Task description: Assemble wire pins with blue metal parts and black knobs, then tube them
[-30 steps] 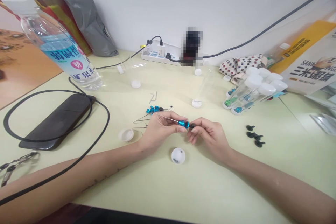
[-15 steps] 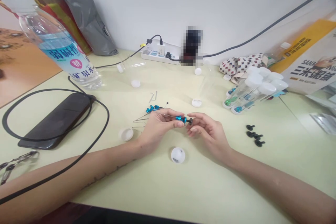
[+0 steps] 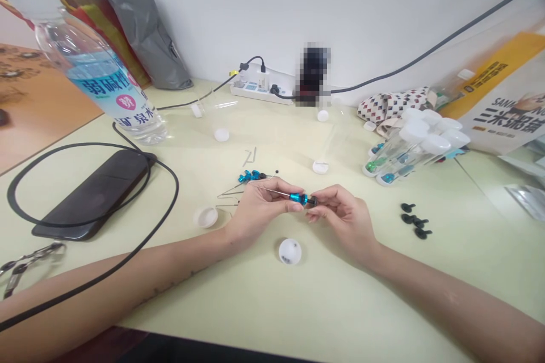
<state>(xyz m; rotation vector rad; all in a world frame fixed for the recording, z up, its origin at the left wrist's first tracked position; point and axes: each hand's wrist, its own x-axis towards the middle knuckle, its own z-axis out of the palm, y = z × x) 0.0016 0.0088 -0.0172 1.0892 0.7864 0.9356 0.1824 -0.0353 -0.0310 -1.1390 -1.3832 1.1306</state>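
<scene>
- Your left hand (image 3: 258, 207) pinches the blue part (image 3: 298, 198) between thumb and forefinger, in front of you near the middle of the table (image 3: 238, 306).
- A thin metal rod (image 3: 276, 190) runs from the blue part back over your left hand, slanting up to the left.
- Your right hand (image 3: 347, 218) has thumb and forefinger pressed on the black knob (image 3: 313, 202) at the blue part's right end; its other fingers curl in below.
- Just beyond your left hand lies a small heap of blue pieces (image 3: 251, 176), with thin rods near it.
- One white cap (image 3: 290, 252) sits on the table between your forearms; another, the left cap (image 3: 206, 217), sits beside your left wrist.
- To the right of your right hand, four loose black knobs (image 3: 421, 223) lie in a cluster.
- Behind those, capped clear tubes (image 3: 426, 150) stand grouped, blue and green pieces inside.
</scene>
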